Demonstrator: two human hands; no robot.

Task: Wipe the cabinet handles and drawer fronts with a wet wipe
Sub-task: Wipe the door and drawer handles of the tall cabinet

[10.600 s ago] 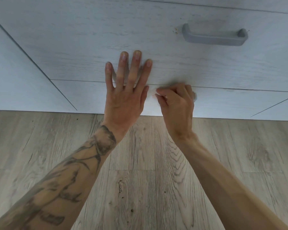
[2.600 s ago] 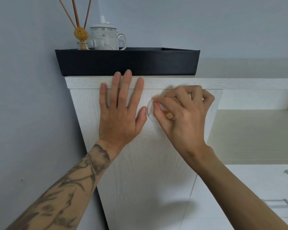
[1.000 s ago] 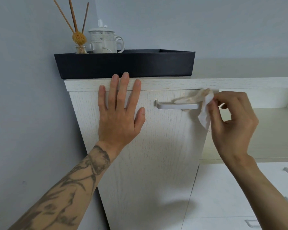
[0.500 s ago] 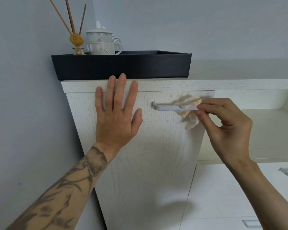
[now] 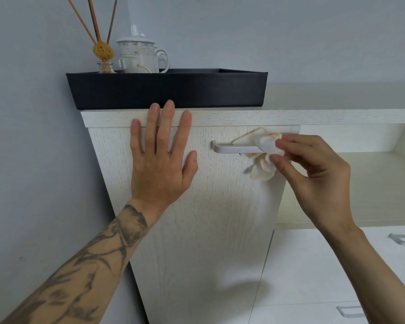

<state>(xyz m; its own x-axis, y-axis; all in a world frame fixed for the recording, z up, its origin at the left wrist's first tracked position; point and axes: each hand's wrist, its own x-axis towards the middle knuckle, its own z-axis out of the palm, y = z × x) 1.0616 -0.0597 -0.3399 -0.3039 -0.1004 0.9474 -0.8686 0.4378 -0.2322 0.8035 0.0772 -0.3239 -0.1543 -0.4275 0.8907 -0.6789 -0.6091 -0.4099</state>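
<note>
White wipe (image 5: pixel 268 146), one, pinched by right hand (image 5: pixel 313 178) on one handle (image 5: pixel 236 149); left hand (image 5: pixel 160 169) fingers (image 5: pixel 166 129) spread on door (image 5: pixel 208 218).

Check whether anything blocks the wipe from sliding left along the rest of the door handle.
Nothing visible does. The right hand pinches the wet wipe around the handle at its right end; the bar leftward is bare. The left hand lies flat on the door, apart from the handle.

Black tray (image 5: pixel 166 90) sits on cabinet top (image 5: pixel 337 99).
</note>
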